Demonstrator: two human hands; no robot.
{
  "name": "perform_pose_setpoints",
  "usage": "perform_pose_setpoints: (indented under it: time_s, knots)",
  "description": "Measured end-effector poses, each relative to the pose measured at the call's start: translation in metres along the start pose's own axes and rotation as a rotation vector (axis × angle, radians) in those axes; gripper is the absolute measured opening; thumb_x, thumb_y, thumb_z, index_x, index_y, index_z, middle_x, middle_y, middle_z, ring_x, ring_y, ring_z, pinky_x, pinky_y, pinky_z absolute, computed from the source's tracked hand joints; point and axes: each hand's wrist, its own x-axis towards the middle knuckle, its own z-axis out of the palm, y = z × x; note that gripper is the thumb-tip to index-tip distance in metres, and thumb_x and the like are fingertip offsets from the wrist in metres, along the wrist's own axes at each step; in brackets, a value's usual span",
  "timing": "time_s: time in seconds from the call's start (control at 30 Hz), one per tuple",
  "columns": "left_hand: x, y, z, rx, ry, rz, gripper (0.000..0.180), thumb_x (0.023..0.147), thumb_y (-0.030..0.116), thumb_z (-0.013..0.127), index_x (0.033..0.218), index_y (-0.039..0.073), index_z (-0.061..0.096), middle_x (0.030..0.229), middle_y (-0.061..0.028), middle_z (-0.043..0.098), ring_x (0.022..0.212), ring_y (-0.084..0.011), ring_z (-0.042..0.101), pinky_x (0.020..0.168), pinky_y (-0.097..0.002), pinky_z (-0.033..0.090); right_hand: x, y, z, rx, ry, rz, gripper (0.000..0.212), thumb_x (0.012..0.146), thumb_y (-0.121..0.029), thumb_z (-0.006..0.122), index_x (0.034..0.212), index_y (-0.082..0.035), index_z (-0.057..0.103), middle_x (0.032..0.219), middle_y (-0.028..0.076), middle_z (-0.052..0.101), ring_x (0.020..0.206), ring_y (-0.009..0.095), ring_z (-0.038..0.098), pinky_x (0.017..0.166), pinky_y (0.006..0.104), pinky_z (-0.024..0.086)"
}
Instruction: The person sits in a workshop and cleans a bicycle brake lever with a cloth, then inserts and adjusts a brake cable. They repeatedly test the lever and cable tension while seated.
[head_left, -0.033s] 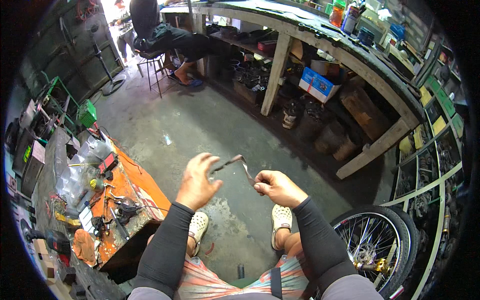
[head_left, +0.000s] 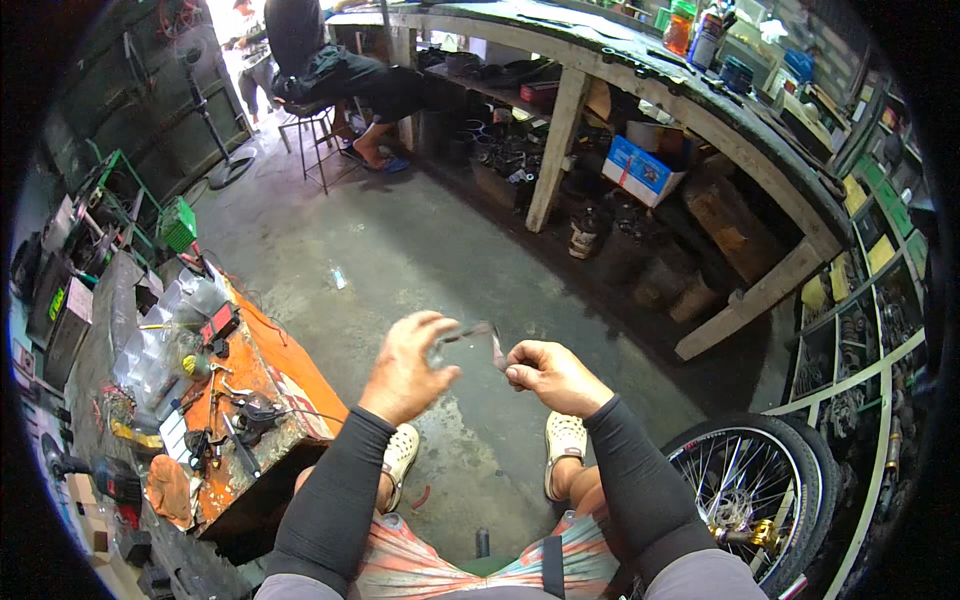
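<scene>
My right hand (head_left: 560, 375) pinches one end of a thin, bent, dark grey strip (head_left: 497, 345) between thumb and fingers. From there the strip rises, bends sharply and runs left, blurred, toward my left hand (head_left: 405, 368). That hand is open, with thumb and fingers apart and curved around the strip's far end; whether it touches the strip is hard to see. Both hands are held in the air above the concrete floor, in front of my legs.
Left stands an orange-topped bench (head_left: 285, 370) with tools, cables and plastic bins. A bicycle wheel (head_left: 745, 480) leans at my right by a parts rack (head_left: 850, 350). Ahead runs a long workbench (head_left: 560, 150) with boxes and containers beneath. A person sits on a stool (head_left: 318, 150) at the far end.
My left hand has shifted slightly to the right, closer to the right hand. The strip between them has become more sharply bent. My right hand has hardly moved.
</scene>
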Motion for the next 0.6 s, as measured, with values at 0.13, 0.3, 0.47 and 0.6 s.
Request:
perform_pose_setpoints:
  time_s: [0.13, 0.3, 0.47, 0.6]
  knots:
    - [-0.018, 0.01, 0.012, -0.793, -0.341, -0.511, 0.04, 0.099, 0.006, 0.079, 0.137, -0.003, 0.07, 0.123, -0.0125, 0.078, 0.109, -0.0167, 0.074, 0.097, -0.032, 0.061, 0.005, -0.009, 0.021, 0.296, -0.124, -0.06, 0.018, 0.107, -0.007, 0.064, 0.122, 0.001, 0.071, 0.109, 0.006, 0.074, 0.097, 0.014, 0.07, 0.093, 0.0337, 0.059]
    - [-0.031, 0.007, 0.023, -1.105, -0.258, -0.55, 0.037, 0.102, 0.0, 0.072, 0.139, -0.004, 0.068, 0.121, -0.0122, 0.078, 0.108, -0.0155, 0.074, 0.097, -0.0313, 0.061, 0.002, -0.013, 0.051, 0.463, 0.016, -0.078, 0.017, 0.109, -0.008, 0.065, 0.121, 0.003, 0.069, 0.109, 0.007, 0.074, 0.095, 0.015, 0.074, 0.084, 0.0288, 0.061]
    - [-0.036, 0.013, 0.02, -1.09, -0.168, -0.51, 0.03, 0.103, -0.007, 0.067, 0.132, -0.003, 0.071, 0.118, -0.0111, 0.079, 0.107, -0.0153, 0.074, 0.097, -0.0308, 0.061, -0.005, -0.012, 0.062, 0.28, 0.168, -0.006, 0.018, 0.11, -0.017, 0.066, 0.103, 0.0, 0.068, 0.088, 0.004, 0.074, 0.07, 0.01, 0.068, 0.061, 0.0288, 0.056]
    - [-0.037, 0.012, 0.02, -1.012, -0.094, -0.553, 0.027, 0.1, -0.007, 0.066, 0.127, -0.004, 0.073, 0.114, -0.0112, 0.08, 0.105, -0.016, 0.075, 0.096, -0.0318, 0.061, -0.014, -0.02, 0.063, 0.231, 0.091, 0.06, 0.027, 0.112, -0.027, 0.065, 0.099, -0.003, 0.068, 0.078, 0.001, 0.069, 0.066, 0.01, 0.065, 0.058, 0.028, 0.053]
